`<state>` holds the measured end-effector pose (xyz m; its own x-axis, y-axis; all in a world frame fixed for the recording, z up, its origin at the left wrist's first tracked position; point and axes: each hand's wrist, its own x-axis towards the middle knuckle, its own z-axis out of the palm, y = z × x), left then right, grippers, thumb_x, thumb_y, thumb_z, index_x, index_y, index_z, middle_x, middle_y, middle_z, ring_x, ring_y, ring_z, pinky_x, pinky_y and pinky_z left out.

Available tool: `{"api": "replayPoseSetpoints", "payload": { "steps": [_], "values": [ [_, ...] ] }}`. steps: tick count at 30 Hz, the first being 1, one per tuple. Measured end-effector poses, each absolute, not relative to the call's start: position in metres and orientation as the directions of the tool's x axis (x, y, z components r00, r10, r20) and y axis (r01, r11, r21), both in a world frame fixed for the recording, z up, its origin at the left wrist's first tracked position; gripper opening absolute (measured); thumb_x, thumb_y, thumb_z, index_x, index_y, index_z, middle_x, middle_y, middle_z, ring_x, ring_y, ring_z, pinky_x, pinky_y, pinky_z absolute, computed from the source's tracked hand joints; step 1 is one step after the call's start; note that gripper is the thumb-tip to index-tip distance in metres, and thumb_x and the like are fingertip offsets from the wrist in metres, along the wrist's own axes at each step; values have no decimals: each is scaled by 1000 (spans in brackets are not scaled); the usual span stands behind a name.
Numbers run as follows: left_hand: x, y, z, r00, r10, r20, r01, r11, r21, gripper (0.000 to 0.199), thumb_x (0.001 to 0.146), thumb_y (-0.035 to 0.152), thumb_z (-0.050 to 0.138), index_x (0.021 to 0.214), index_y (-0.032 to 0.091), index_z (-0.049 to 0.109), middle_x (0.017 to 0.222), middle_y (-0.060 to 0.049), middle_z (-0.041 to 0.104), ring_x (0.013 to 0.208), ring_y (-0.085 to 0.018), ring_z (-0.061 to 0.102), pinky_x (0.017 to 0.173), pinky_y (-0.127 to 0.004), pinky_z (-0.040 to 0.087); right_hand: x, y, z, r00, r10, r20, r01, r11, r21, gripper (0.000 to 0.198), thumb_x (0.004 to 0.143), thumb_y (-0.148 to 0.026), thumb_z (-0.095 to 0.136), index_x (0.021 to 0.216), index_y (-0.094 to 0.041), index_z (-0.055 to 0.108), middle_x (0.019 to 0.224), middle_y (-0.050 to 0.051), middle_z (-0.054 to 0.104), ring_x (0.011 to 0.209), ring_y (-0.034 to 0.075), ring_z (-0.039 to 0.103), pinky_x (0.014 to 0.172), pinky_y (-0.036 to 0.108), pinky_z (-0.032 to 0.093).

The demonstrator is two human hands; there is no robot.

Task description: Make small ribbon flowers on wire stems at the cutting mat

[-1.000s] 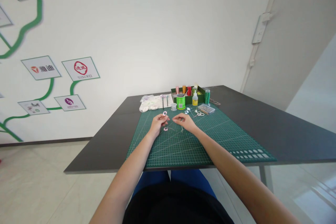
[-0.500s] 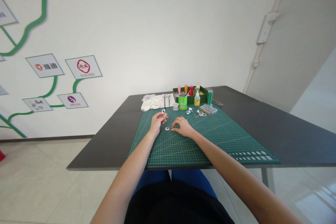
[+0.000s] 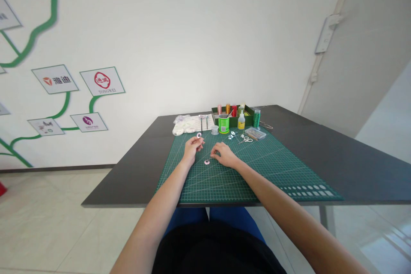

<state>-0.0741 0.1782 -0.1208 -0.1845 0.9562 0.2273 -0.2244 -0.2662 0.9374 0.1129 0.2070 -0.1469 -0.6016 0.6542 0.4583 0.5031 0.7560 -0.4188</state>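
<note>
Left fingers (image 3: 198, 141) pinch a ring (image 3: 199, 135), right fingers (image 3: 214, 151) the stem (image 3: 209, 159) of a pink piece (image 3: 207, 162).

A black top (image 3: 218, 246) and blue trousers (image 3: 184, 219) clothe the person; forearms (image 3: 168, 190) and hands (image 3: 224, 155) are bare.

This looks like an office or company showroom: on the far white wall (image 3: 176, 43), at left, company-logo panels (image 3: 88, 122) such as TONGWEI hang along a painted green branch (image 3: 66, 107), above a pale tiled floor (image 3: 48, 205). The dark table (image 3: 138, 171) serves as a craft workspace, with a gridded green cutting mat (image 3: 224, 184), scissors (image 3: 247, 139), a squeeze bottle (image 3: 241, 122) and spools of coloured thread (image 3: 227, 108) at its far side.
</note>
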Motion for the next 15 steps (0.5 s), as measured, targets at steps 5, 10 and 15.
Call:
{"api": "replayPoseSetpoints", "payload": {
  "steps": [5,10,15],
  "values": [
    [-75,178,-120,-207,953,223,-234,-269,934,32,62,37,86,75,14,68,70,-2,67,52,-7,50,49,-21,33,112,195,-139,-687,586,431,407,801,-439,21,83,-35,81,98,-23,74,98,6,66,98,24,56,92,40,39],
    [-74,179,-121,-205,952,229,-239,-275,931,32,62,36,86,75,14,67,69,-2,67,53,-7,50,48,-21,32,111,188,-134,-732,594,332,453,789,-415,20,85,-40,78,96,-24,74,102,6,65,103,27,54,94,44,35],
    [-74,179,-122,-200,954,225,-234,-270,934,33,62,36,86,76,13,68,69,-2,66,52,-7,49,48,-21,32,110,188,-135,-739,587,332,434,791,-432,17,86,-35,77,92,-22,70,99,5,65,101,25,55,94,43,36]
  ]
}}
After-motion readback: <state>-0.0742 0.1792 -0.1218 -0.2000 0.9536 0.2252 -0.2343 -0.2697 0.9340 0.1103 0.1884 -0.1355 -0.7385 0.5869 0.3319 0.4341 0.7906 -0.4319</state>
